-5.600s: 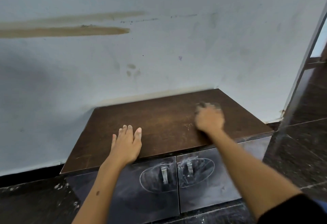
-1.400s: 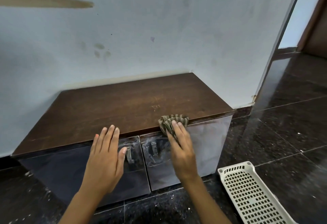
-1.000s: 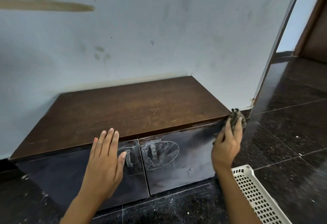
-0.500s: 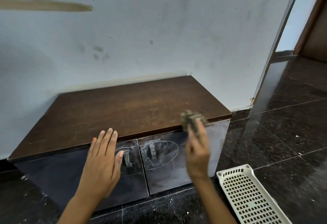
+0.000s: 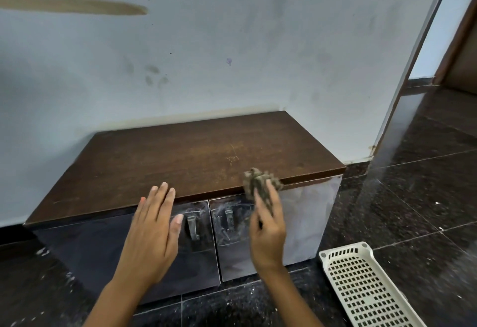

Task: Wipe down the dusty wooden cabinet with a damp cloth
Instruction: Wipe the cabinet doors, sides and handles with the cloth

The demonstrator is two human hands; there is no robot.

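Forearms come in from bottom of frame, bare. Left hand [image 5: 152, 233] lower centre, flat, fingers straight and together, fingertips at the front edge of the cabinet [image 5: 180, 161] top, palm in front of the left door. Right hand [image 5: 267, 231] just right of it, slightly blurred, fingers curled around a bunched greenish cloth [image 5: 259, 183], held at the top front edge over the right door. Doors dark and glossy, dusty smears, two metal handles [image 5: 192, 227] near the middle seam. White plastic basket [image 5: 361, 290] on the dark speckled floor [image 5: 413, 197], lower right, just beside the cabinet. Cabinet top brown wood, pale scratch marks right of centre. Wall [image 5: 232, 55] behind, pale blue, smudged, brown streak upper left. Doorway upper right.
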